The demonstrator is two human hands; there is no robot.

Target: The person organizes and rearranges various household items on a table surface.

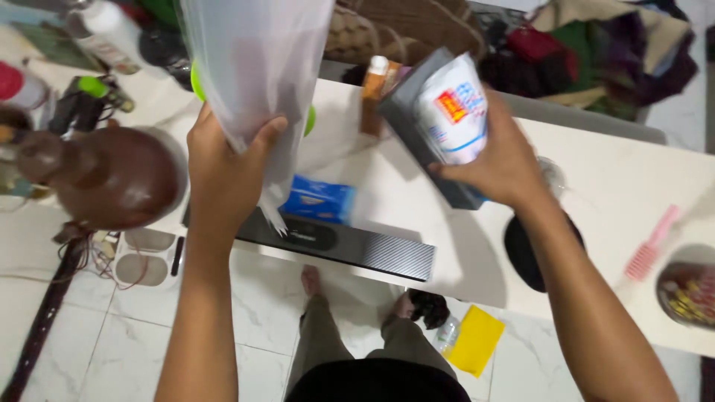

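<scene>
White pouch (454, 112) with red-blue print, right hand (506, 160) holding it.

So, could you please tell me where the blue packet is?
In the head view, the blue packet lies on the white table, just right of the left hand, beside the long black bar.

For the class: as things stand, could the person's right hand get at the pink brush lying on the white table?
Probably not straight away: the right hand is full, gripping a white packet and a grey box. The path to the pink brush looks free across the white table.
</scene>
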